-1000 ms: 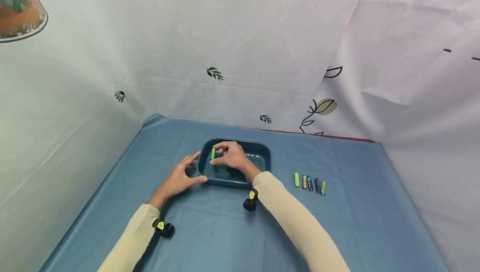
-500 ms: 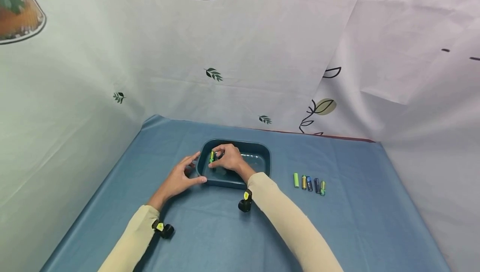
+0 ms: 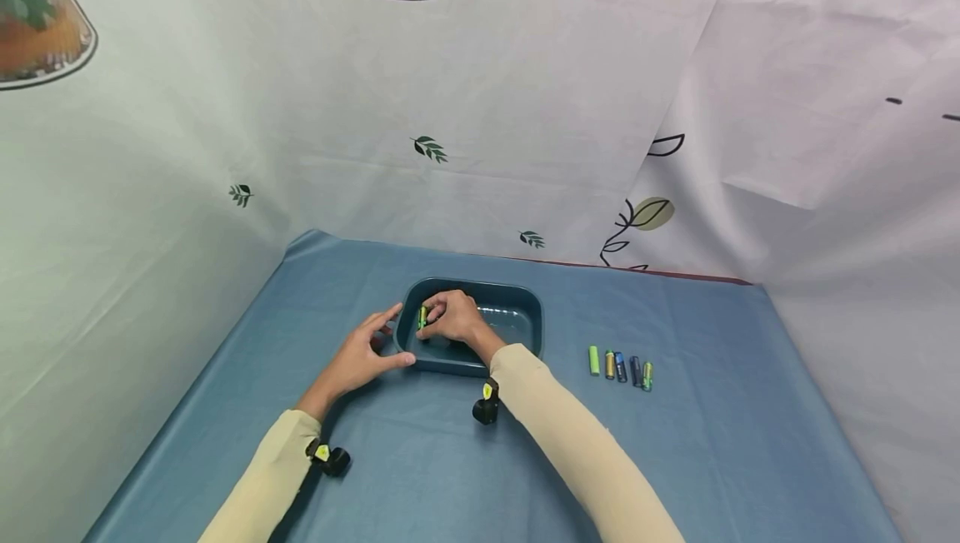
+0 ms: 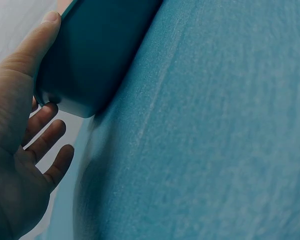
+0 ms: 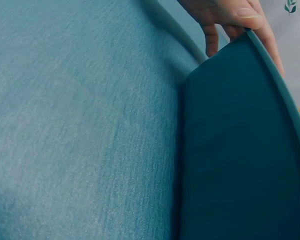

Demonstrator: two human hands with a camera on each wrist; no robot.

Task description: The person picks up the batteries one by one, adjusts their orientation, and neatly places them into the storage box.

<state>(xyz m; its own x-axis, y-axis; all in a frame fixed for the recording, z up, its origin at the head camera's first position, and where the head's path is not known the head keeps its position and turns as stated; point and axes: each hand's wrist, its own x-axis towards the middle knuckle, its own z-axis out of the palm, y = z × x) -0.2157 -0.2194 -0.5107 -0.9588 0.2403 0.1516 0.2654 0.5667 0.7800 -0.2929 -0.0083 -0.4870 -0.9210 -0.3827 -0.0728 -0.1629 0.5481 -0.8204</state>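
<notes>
A dark teal rectangular tray (image 3: 450, 366) lies on the blue cloth. Inside its left part, my right hand (image 3: 459, 316) pinches a green-and-yellow battery (image 3: 422, 317) between thumb and fingertips, holding it nearly upright, low in the tray. My left hand (image 3: 356, 360) spans the tray's near left corner, thumb on the near rim and fingers spread along the left side. The left wrist view shows that thumb (image 4: 40, 37) extended along the tray wall (image 4: 90, 55), the other fingers loosely bent. In the right wrist view the tray's near wall (image 5: 230, 140) hides the battery.
Right of the tray, several batteries lie in a row on the blue cloth (image 3: 712, 443): a light green one (image 3: 593, 361) at the left end, a green-and-yellow one (image 3: 647, 376) at the right. White printed curtains (image 3: 480, 93) enclose the table's back and sides.
My right hand has lowered the battery a little deeper into the tray and slightly to the left. The left hand, the tray and the row of batteries have stayed in place.
</notes>
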